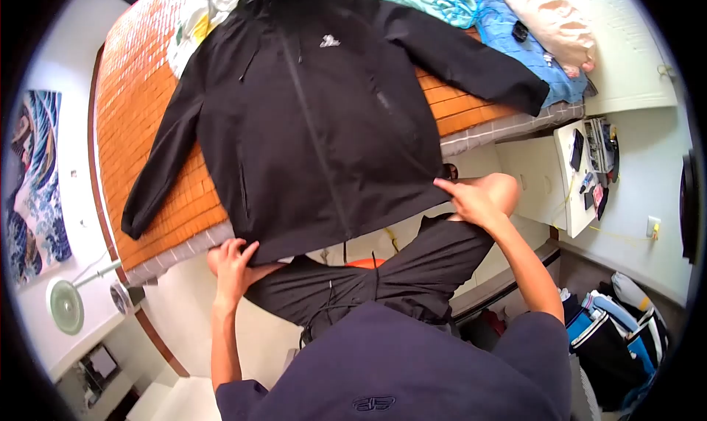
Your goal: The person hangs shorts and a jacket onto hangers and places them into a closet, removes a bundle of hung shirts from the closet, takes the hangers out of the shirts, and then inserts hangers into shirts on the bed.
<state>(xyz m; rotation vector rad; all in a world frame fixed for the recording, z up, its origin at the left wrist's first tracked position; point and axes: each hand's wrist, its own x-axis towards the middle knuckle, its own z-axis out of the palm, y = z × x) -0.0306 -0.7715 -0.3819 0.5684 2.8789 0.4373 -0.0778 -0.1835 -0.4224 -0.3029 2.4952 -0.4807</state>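
While sitting right up against one big bed (136, 90), look straight down at one black jacket (287, 141), spread front-up. Covers a huge chunk of the bed and hangs over the near edge toward the lap. Runs lengthwise away from the body, from near hem to far hood, and leans a bit toward the left at the far end. Has two sleeves: left-side sleeve (166, 156) angled back along the bed, right-side sleeve (479, 75) flung out sideways. See one pair of dark trousers (442, 274) just under the hem.

Count two bare hands, with one at each bottom corner. Find the left hand (233, 274) at the left corner, with fingers laid on the fabric right at the edge. Looks like a light hold, but can't tell if actually pinched. Find the right hand (475, 204) at the right corner, with index finger stretched out to touch it and the rest curled under; can't tell the grip there either. Can't call either hand nearer, tbh, being in contact on both sides.

Going smaller: one front zip (313, 126), two hood cords (250, 64), one white chest logo (329, 41).
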